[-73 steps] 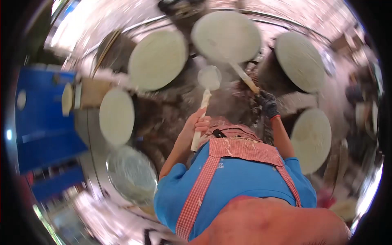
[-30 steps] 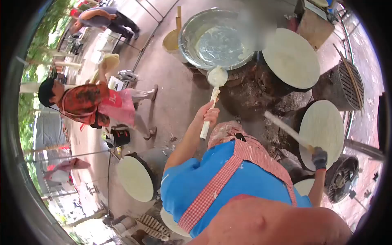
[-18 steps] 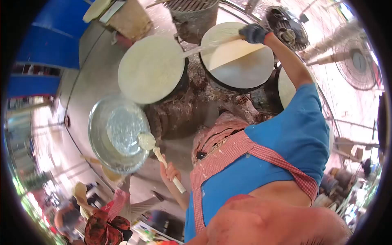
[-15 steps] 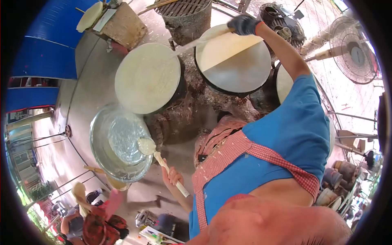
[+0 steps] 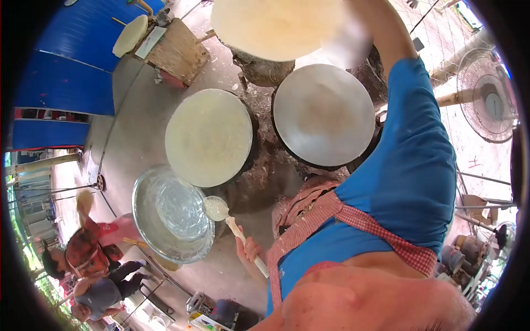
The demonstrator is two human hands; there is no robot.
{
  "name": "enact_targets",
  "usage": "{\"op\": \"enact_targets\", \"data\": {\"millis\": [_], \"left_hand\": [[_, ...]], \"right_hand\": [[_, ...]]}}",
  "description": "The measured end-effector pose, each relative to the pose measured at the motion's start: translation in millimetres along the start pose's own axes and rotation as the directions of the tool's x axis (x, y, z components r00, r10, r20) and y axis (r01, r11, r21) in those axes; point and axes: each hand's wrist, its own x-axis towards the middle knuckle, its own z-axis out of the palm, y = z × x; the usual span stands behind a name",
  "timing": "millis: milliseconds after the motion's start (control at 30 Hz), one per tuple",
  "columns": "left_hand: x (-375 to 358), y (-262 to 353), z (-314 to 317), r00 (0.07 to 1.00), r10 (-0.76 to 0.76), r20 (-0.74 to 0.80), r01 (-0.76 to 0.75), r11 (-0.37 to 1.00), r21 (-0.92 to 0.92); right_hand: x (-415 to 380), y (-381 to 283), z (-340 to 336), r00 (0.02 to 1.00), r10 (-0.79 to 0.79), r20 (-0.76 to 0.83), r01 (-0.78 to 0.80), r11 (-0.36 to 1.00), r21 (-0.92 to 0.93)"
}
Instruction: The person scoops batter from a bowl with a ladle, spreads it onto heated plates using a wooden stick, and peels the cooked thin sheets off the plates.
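Observation:
My left hand (image 5: 252, 251) is wrapped round the pale handle of a ladle (image 5: 216, 208). Its batter-coated bowl is just past the right rim of a wide metal basin (image 5: 142, 234). At the top of the view, my gloved right hand (image 5: 349, 39) is smeared by motion at the edge of a big thin crepe (image 5: 270, 30) held up off the cooking surface. Below it lies a bare grey round griddle (image 5: 324, 116). A second griddle to the left is covered by a pale layer of batter (image 5: 210, 138). The wooden stick seen earlier does not show.
Upper left stands a worn block (image 5: 176, 52) with a pale round disc (image 5: 130, 36) beside it. A drum-like stove (image 5: 265, 67) sits behind the griddles. A fan (image 5: 488, 102) is at right. Two other people (image 5: 91, 248) are at lower left, beyond the basin.
The crepe has come off the right griddle and moved forward with my right hand, baring the surface. My left hand still grips the ladle beside the basin. The whole view has shifted slightly.

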Motion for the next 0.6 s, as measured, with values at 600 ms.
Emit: {"op": "enact_targets", "data": {"millis": [600], "left_hand": [[0.0,-40.0,25.3,0.963,0.266,-0.033,-0.267,0.942,-0.204]], "right_hand": [[-98.4,34.7,311.9,0.528,0.694,0.490,-0.791,0.611,-0.015]]}}
